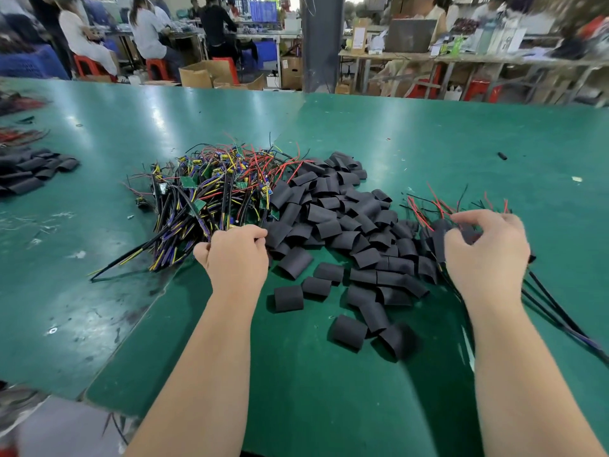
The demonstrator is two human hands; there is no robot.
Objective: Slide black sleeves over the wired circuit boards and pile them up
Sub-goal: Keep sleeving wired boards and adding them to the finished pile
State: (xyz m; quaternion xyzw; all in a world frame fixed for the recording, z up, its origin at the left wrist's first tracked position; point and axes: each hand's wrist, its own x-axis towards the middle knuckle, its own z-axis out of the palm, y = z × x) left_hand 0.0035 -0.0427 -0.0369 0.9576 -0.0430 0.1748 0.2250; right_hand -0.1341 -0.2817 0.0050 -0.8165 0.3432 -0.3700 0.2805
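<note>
Both forearms reach in from the near edge of the green bench (pixel 428 133). Left hand (pixel 235 255) lies knuckles-up with its fingers curled tight against the near ends of the wires; the back of the hand hides whether it grips one. Right hand (pixel 487 255) arches over the pile of sleeved boards (pixel 428 239) toward the right edge, forefinger and thumb bent with a dark sleeve between them — clamped or merely touching, I cannot tell. Red and black leads (pixel 428 206) stick up beyond that pile, and black cables (pixel 553 308) trail from under the wrist toward the near right corner. Between the hands spreads a heap of loose black sleeves (pixel 333 225), some scattered toward the near edge. Just beyond the left hand, touching the sleeves, sits the tangle of wired circuit boards (pixel 211 189) — green boards among yellow, red and black wires. Another sleeve heap (pixel 33 169) lies at the left edge.
</note>
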